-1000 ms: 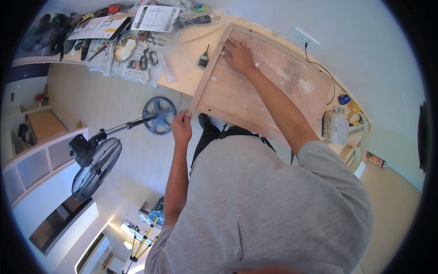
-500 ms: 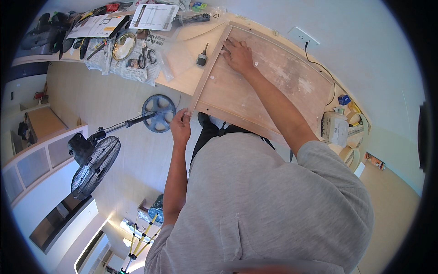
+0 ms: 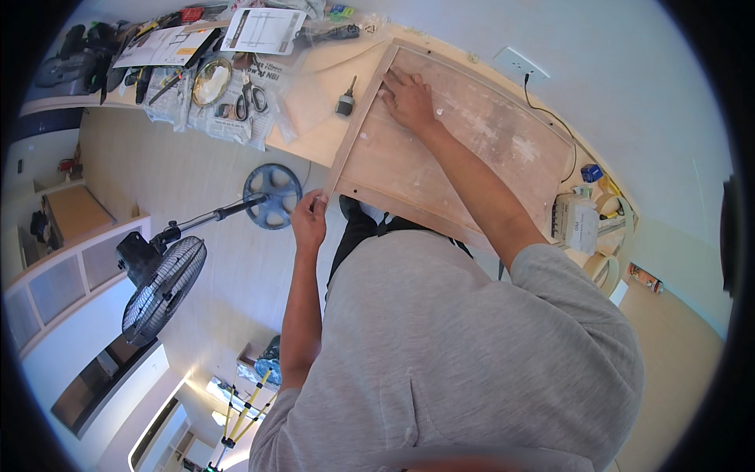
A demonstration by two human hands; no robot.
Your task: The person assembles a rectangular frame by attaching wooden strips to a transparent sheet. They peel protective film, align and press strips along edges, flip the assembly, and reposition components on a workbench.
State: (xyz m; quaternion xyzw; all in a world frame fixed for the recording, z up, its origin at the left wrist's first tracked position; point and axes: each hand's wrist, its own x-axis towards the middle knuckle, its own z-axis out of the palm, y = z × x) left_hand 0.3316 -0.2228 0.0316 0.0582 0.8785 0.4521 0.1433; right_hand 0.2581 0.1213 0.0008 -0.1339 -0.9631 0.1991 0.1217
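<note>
A shallow framed wooden panel (image 3: 464,157), with a raised rim and a worn, whitish-scuffed face, lies on the worktop in front of me. My right hand (image 3: 407,98) reaches across it and rests at the inner side of its left rim, fingers extended and slightly bent. At the panel's near left corner, my left hand (image 3: 310,216) has its thumb and fingers closed on the edge. A small screwdriver with a thick dark handle (image 3: 345,102) stands on the worktop just left of the panel.
Scissors (image 3: 252,100), a roll of yellowish tape (image 3: 212,82) and papers (image 3: 263,31) cover the worktop's left. A black fan (image 3: 165,287) stands on the floor at left. A wall socket (image 3: 521,63) with a cable is behind the panel; a white box (image 3: 581,226) sits at right.
Both hands keep their places on the panel. The whole view has shifted very slightly; nothing else has visibly moved.
</note>
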